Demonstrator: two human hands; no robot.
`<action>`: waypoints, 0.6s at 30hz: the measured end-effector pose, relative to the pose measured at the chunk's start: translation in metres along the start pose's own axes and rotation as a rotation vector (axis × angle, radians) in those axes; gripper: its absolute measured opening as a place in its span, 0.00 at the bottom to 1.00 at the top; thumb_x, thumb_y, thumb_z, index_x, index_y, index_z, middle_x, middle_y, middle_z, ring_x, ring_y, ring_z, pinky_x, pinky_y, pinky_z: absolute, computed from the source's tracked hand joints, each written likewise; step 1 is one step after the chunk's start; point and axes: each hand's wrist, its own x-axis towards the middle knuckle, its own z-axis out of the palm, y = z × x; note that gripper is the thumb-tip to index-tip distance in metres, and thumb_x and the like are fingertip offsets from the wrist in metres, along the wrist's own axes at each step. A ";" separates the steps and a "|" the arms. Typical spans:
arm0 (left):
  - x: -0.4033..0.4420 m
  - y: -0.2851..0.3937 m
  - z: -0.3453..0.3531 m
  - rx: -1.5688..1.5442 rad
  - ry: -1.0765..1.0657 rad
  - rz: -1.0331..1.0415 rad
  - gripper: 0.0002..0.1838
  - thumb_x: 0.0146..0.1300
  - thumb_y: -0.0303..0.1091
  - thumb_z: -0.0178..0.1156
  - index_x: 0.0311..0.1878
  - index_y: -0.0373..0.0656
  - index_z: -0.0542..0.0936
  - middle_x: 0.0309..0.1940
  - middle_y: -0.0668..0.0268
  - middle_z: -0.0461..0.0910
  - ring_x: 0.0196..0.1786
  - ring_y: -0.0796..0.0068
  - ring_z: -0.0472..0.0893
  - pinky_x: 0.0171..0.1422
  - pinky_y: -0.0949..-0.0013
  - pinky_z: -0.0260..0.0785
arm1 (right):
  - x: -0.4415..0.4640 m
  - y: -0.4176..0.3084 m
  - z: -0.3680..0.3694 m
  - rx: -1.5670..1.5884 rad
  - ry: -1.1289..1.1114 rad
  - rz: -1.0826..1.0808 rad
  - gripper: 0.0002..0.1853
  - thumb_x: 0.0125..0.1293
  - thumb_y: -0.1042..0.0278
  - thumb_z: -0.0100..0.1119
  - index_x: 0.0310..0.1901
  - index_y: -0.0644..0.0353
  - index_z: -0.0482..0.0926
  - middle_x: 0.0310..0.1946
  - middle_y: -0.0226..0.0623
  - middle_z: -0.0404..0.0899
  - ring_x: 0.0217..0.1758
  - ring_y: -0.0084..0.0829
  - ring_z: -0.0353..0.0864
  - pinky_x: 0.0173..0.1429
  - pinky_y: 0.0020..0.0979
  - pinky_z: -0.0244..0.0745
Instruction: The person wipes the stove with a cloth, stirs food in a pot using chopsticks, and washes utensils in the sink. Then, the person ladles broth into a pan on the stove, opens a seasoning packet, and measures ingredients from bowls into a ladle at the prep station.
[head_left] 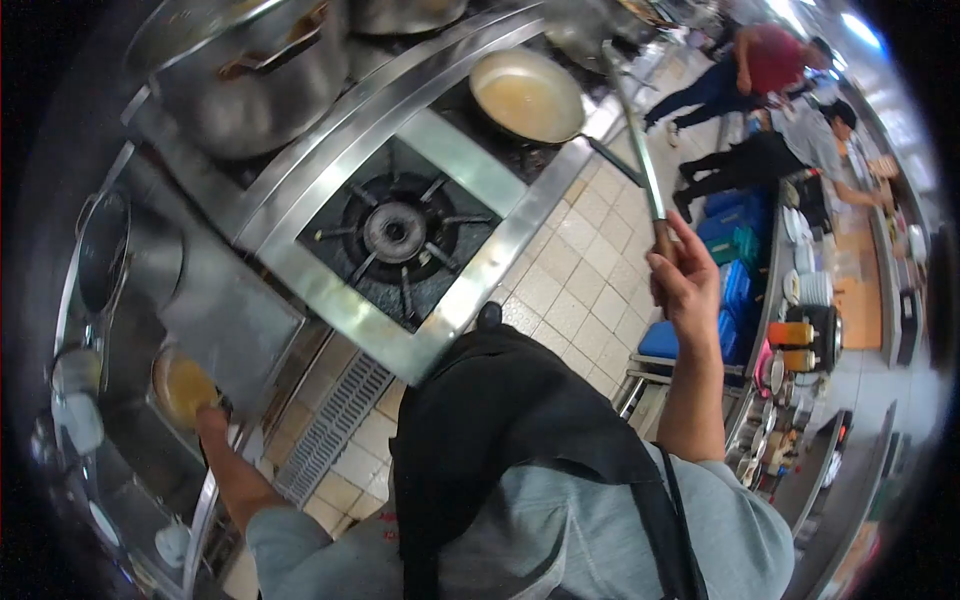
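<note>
On the right, my right hand (683, 275) is closed around the brown handle of a long, thin metal utensil (640, 150). Its far end points up past the stove's edge, and I cannot make out what kind it is. Low on the left, my left hand (211, 421) grips a pan (186, 389) by its handle, at the sink's edge; the pan's inside looks yellowish. A frying pan (527, 95) with a light, shiny yellowish layer rests on the stove, its dark handle stretching toward the metal utensil. Closer to my body is a gas burner (396, 232) with nothing on it.
A large metal pot (250, 90) stands on the stove's far left. Dishes sit in the sink (125, 400). A floor grate (335, 425) lies below. Two people stand at the upper right, near a counter with stacked plates (815, 289) and blue bins (735, 285).
</note>
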 end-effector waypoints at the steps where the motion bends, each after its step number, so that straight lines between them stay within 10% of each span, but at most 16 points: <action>1: -0.009 0.017 -0.013 -0.222 -0.040 -0.100 0.18 0.54 0.30 0.53 0.47 0.31 0.77 0.46 0.41 0.76 0.52 0.42 0.73 0.58 0.55 0.64 | -0.002 0.000 0.001 0.019 0.003 -0.001 0.29 0.57 0.79 0.57 0.63 0.64 0.64 0.29 0.30 0.73 0.20 0.15 0.67 0.20 0.18 0.62; 4: -0.008 0.029 -0.030 0.176 -0.284 -0.085 0.26 0.65 0.40 0.47 0.62 0.32 0.66 0.63 0.47 0.64 0.64 0.48 0.64 0.70 0.56 0.56 | -0.004 0.003 0.001 -0.030 0.028 -0.040 0.30 0.58 0.79 0.57 0.64 0.64 0.64 0.30 0.30 0.73 0.20 0.15 0.67 0.20 0.17 0.61; 7: -0.002 0.012 -0.001 0.054 -0.019 -0.056 0.18 0.54 0.35 0.53 0.46 0.35 0.79 0.46 0.46 0.77 0.54 0.49 0.73 0.60 0.56 0.64 | -0.004 0.005 -0.001 -0.027 0.000 -0.037 0.29 0.59 0.79 0.57 0.64 0.63 0.63 0.32 0.31 0.75 0.20 0.13 0.66 0.20 0.17 0.60; 8: 0.033 -0.034 0.036 0.777 -0.219 0.374 0.17 0.56 0.34 0.51 0.46 0.36 0.78 0.46 0.49 0.77 0.53 0.50 0.74 0.60 0.57 0.64 | -0.005 0.005 0.000 -0.038 -0.008 -0.036 0.29 0.59 0.79 0.56 0.64 0.64 0.63 0.31 0.30 0.75 0.20 0.13 0.66 0.20 0.16 0.60; 18: 0.002 0.012 0.016 0.141 -0.057 -0.185 0.20 0.63 0.40 0.46 0.51 0.35 0.75 0.50 0.46 0.75 0.53 0.48 0.75 0.57 0.54 0.68 | -0.009 0.007 0.009 -0.127 -0.039 -0.044 0.29 0.60 0.77 0.56 0.64 0.67 0.61 0.28 0.29 0.74 0.18 0.12 0.63 0.18 0.16 0.57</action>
